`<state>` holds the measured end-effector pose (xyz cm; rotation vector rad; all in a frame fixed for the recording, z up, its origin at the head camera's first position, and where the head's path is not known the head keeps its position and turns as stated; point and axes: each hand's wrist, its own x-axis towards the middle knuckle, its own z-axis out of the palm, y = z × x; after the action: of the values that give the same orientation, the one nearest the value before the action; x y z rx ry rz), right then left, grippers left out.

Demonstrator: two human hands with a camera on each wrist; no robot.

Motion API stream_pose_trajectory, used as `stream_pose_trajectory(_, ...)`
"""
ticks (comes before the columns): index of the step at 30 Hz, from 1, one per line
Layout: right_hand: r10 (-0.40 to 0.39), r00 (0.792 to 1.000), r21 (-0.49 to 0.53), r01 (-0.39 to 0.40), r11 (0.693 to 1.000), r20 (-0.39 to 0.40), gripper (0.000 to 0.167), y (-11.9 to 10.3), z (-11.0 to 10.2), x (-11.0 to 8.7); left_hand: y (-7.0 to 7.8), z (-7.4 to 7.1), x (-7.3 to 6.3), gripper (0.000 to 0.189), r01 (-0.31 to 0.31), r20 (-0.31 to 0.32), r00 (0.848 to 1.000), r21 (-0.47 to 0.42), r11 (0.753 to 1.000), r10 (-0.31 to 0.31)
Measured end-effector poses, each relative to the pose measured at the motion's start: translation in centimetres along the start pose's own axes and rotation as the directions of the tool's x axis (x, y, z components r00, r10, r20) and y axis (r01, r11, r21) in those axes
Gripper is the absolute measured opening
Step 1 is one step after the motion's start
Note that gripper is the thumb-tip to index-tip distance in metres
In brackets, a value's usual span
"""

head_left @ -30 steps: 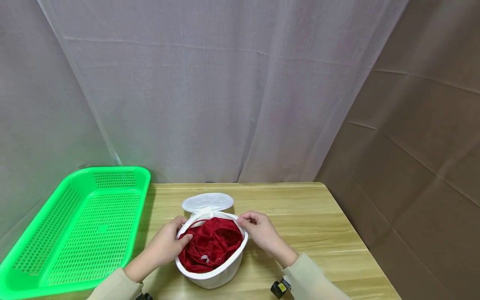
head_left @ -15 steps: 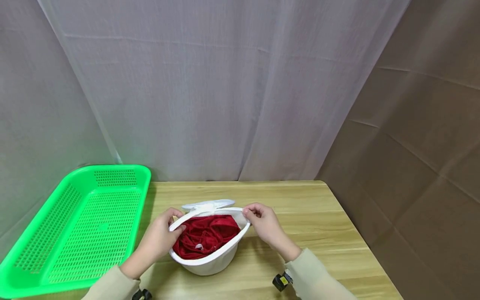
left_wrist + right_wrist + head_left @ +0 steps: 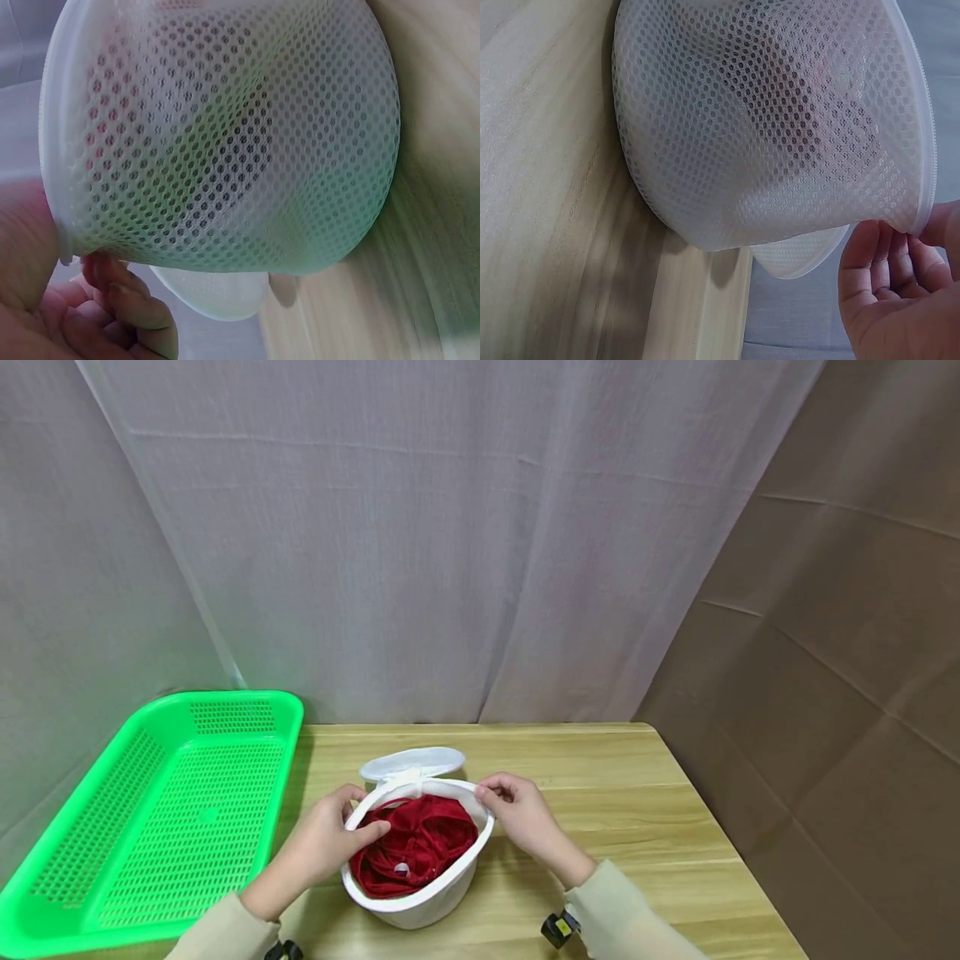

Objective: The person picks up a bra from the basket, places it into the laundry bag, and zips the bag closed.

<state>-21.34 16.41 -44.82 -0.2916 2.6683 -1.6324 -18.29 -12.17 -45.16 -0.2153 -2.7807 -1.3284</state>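
Observation:
A white mesh laundry bag (image 3: pixel 442 906) with a zipper rim stands on the wooden table, its round lid (image 3: pixel 412 763) folded back behind the mouth. Crumpled red cloth (image 3: pixel 420 843), its exact kind hidden by the folds, fills the inside. With thumb inside and fingers outside, my left hand (image 3: pixel 322 839) pinches the rim on the left. My right hand (image 3: pixel 525 818) pinches the rim at the right back. In the left wrist view the mesh wall (image 3: pixel 240 142) shows several fingers curled beneath the rim. The right wrist view has the thumb and fingertips on the zipper edge (image 3: pixel 926 150).
A large green plastic basket (image 3: pixel 281 777) with perforated walls stands left of the bag. The wooden table (image 3: pixel 600 793) stretches to the right. Grey cloth (image 3: pixel 390 568) hangs behind, and brown cloth (image 3: pixel 840 693) hangs at the right side.
The bag's mouth was pulled wider and flatter half a second ago, with the lid nearly edge-on. Now the mouth is rounder again and the lid lies further back. Both hands keep hold of the rim.

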Motion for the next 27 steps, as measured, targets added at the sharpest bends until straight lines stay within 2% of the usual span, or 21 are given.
stream_pose_trajectory(4,0.000,1.000,0.009,0.000,1.000,0.009,0.012,-0.7,0.0,-0.3,-0.1,-0.3,0.0,0.037,0.000,0.020,1.000,-0.008,1.000,0.001)
stream_pose_trajectory(7,-0.002,1.000,0.008,0.002,1.000,0.018,0.012,-0.5,0.0,-0.3,-0.1,-0.9,0.0,0.043,-0.016,0.090,0.996,-0.050,0.999,0.020)
stream_pose_trajectory(9,-0.003,1.000,0.011,0.003,1.000,0.021,0.011,0.0,0.0,-0.1,-0.2,-1.4,-0.2,0.049,-0.022,0.169,0.985,-0.095,0.995,0.038)
stream_pose_trajectory(12,-0.010,1.000,0.023,0.009,1.000,0.022,0.011,0.6,-0.1,-0.1,-0.4,-2.1,-0.4,0.057,-0.010,0.283,0.958,-0.162,0.987,0.056)
stream_pose_trajectory(14,-0.017,1.000,0.035,0.016,0.999,0.020,0.012,0.7,-0.1,0.0,-0.7,-2.3,-0.4,0.059,-0.006,0.333,0.941,-0.166,0.986,0.062)
stream_pose_trajectory(16,-0.028,0.999,0.038,0.027,0.999,0.022,0.012,0.8,-0.1,0.0,-0.9,-2.1,-0.5,0.059,-0.009,0.358,0.932,-0.149,0.989,0.063)
stream_pose_trajectory(19,-0.027,0.999,0.033,0.026,0.999,0.032,0.012,0.6,0.0,-0.1,-1.2,-1.3,-0.6,0.056,-0.053,0.351,0.934,-0.063,0.997,0.072)
stream_pose_trajectory(21,-0.023,0.999,0.027,0.022,0.999,0.036,0.011,0.4,0.1,-0.1,-1.2,-0.7,-0.7,0.054,-0.071,0.325,0.943,0.001,0.998,0.066)
stream_pose_trajectory(24,-0.017,0.999,0.026,0.016,1.000,0.035,0.010,0.0,0.2,-0.3,-0.9,-0.1,-0.8,0.051,-0.069,0.265,0.964,0.116,0.991,0.036)
stream_pose_trajectory(27,-0.018,0.999,0.036,0.017,0.999,0.033,0.010,-0.4,0.2,-0.4,-0.5,0.2,-0.9,0.047,-0.039,0.211,0.977,0.189,0.981,-0.001)
